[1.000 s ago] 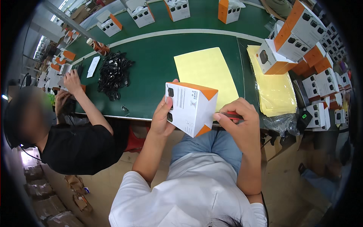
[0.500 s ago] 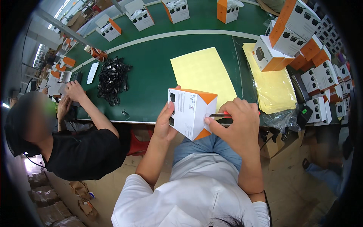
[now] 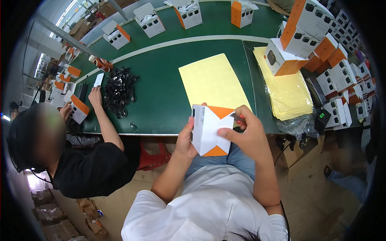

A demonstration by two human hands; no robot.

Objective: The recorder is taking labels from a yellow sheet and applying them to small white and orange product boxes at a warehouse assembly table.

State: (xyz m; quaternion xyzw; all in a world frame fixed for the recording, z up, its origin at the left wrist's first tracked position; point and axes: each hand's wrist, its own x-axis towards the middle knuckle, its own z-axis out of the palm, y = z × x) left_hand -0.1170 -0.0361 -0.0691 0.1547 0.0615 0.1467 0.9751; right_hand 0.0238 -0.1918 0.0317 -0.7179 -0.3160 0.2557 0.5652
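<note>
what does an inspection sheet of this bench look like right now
surface: green table, white stripe across it
job's things: white and orange box held above the lap, near the table edge
clutter: yellow sheet; yellow stack; stacked boxes
grippers: left hand grips the box's left side; right hand on its right side, holding a small red item
cables: black cable pile
surroundings: co-worker in black at left; cardboard on floor

bare green table (image 3: 161, 96) ahead (cables (image 3: 119, 90) left)
</note>
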